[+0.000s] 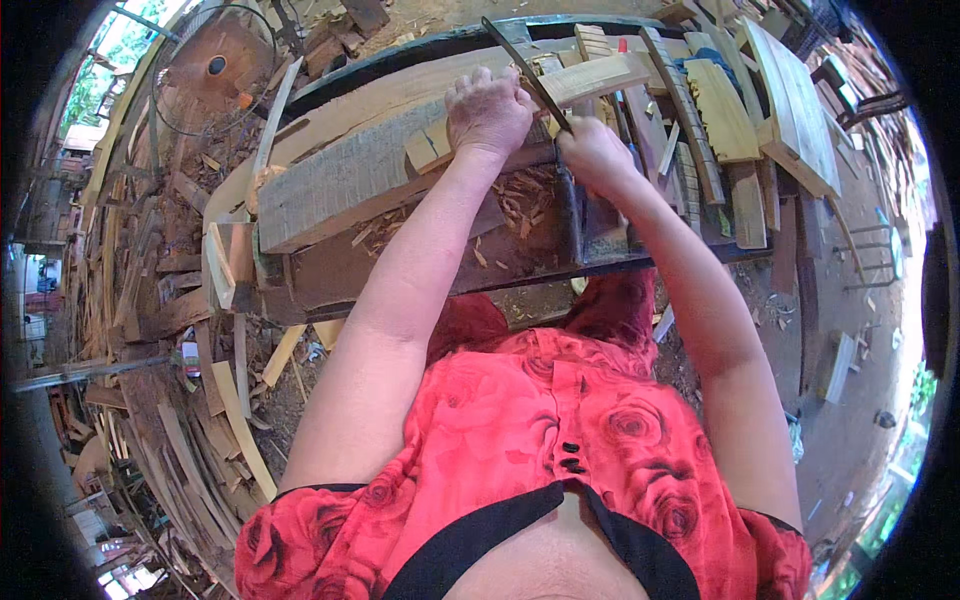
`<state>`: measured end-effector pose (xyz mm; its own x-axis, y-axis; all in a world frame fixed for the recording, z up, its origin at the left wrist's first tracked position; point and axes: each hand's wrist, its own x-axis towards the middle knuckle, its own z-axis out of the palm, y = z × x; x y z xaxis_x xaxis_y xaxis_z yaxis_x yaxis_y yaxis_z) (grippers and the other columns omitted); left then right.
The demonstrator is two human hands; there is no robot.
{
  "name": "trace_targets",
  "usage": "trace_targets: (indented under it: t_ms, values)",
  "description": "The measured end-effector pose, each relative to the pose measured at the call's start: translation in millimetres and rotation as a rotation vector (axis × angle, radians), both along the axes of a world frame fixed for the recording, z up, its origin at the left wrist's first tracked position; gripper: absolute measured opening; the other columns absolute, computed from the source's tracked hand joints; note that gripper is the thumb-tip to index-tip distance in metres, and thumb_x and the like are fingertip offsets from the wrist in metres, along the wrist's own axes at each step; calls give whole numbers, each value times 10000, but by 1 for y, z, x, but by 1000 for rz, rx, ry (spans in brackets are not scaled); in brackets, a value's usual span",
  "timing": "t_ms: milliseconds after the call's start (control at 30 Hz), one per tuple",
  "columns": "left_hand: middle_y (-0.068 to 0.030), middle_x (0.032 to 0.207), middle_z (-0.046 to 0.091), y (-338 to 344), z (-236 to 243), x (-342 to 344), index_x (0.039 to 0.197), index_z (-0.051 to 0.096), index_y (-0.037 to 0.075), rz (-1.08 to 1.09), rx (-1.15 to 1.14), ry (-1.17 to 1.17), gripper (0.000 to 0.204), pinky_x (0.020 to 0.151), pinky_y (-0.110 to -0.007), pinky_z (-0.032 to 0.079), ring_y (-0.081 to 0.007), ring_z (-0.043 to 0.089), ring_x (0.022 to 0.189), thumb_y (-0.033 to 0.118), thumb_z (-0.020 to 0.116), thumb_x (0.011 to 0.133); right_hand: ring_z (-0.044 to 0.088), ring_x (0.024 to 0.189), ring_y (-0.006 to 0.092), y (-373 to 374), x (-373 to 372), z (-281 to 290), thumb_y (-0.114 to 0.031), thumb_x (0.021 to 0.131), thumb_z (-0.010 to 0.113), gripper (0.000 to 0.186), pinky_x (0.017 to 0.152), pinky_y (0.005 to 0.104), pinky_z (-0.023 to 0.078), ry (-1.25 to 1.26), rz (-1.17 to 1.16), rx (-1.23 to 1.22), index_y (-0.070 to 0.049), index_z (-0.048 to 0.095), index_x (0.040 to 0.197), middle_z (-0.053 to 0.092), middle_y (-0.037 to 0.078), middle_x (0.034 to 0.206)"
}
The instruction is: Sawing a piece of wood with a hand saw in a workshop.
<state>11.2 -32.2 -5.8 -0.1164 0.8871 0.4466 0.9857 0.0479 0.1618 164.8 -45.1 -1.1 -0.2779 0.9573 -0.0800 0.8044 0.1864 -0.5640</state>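
My left hand [490, 112] is closed over a pale wooden piece [430, 146], its fingers curled and partly hidden beyond the knuckles. Another stretch of pale wood [600, 78] shows to the right of that hand; whether it is the same piece I cannot tell. My right hand [598, 155] is wrapped round the near end of a long, thin, dark blade-like tool [515, 60]. The tool slants away to the far left and crosses the pale wood. Beneath my left hand lies a thick grey timber beam [345, 185] on the workbench [340, 285].
Wood shavings [525, 205] are scattered on the bench. Several strips and a thick board [790, 105] lie at the right. A round wire-guarded fan [215, 67] stands at the far left, above heaped offcuts [150, 260]. Scraps dot the floor [850, 440] at the right.
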Motion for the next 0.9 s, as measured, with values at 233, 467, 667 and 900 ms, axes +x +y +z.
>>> trace_targets:
  t_ms: [233, 467, 667, 900]
  values:
    - [-138, 994, 594, 0, -4, -9, 967, 634, 125, 54, -20, -13, 252, 816, -466, 438, -313, 564, 953, 273, 525, 796, 586, 965, 402, -33, 18, -5, -265, 857, 412, 326, 852, 488, 446, -23, 59, -49, -20, 592, 974, 620, 240, 979]
    - [-117, 949, 621, 8, -2, 4, 959, 641, 157, -3, 46, 39, 236, 785, -461, 454, -301, 578, 932, 261, 518, 785, 618, 959, 363, 5, -1, 10, -239, 808, 446, 309, 841, 448, 479, 80, -68, -144, -59, 646, 960, 651, 194, 983]
    - [-130, 942, 606, -3, -13, -10, 964, 626, 151, 58, 29, 5, 241, 803, -475, 449, -324, 576, 934, 268, 514, 785, 618, 950, 378, 9, -28, 3, -302, 842, 450, 344, 855, 461, 476, -22, -27, -80, -63, 639, 1001, 642, 211, 1007]
    - [-139, 960, 598, -3, -2, -2, 962, 614, 121, 52, -50, -23, 240, 809, -467, 440, -322, 568, 942, 261, 496, 806, 617, 963, 368, 5, -18, 9, -252, 844, 435, 317, 851, 466, 475, -44, -13, -3, -41, 635, 970, 643, 200, 1012]
